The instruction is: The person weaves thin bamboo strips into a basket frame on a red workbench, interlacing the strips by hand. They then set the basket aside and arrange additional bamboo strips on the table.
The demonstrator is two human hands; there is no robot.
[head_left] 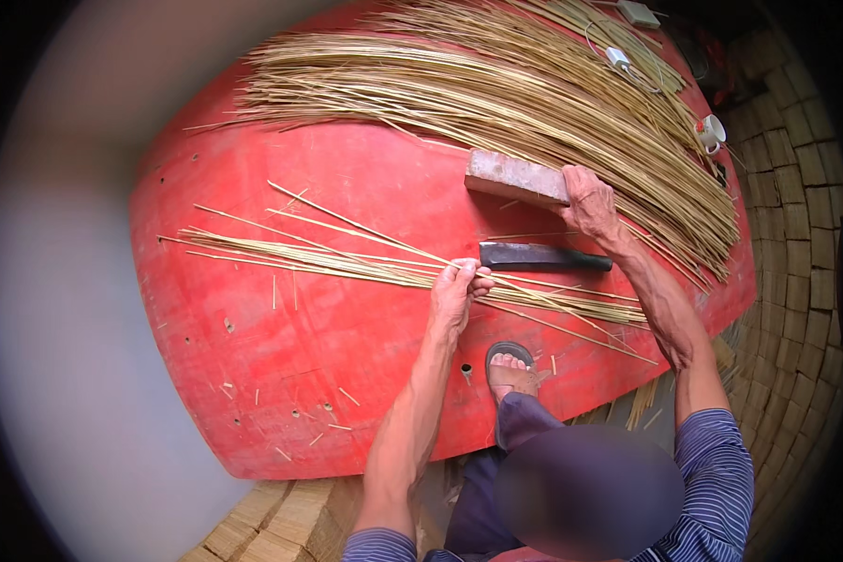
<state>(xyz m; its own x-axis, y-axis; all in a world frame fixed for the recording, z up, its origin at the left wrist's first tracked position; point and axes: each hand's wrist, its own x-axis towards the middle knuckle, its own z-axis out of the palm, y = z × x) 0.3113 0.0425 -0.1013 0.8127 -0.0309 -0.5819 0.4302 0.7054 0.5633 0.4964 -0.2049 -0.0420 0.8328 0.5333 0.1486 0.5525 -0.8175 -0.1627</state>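
Observation:
My left hand (461,286) pinches thin bamboo sticks in a loose bundle (347,252) lying across the red board (300,375). My right hand (587,201) grips the end of an oblong, pale, stained block (515,176) above and to the right of my left hand. A cleaver-like knife (534,256) with a dark blade and black handle lies between the block and the sticks, beside my left fingertips. My sandalled foot (512,370) rests on the board below my left hand.
A large mass of bamboo sticks (459,80) covers the board's back. A white mug (710,133), a white plug with cable (618,58) and a pale box (639,13) sit at the right. A white wall (75,272) stands left; stacked pale blocks (787,234) line the right.

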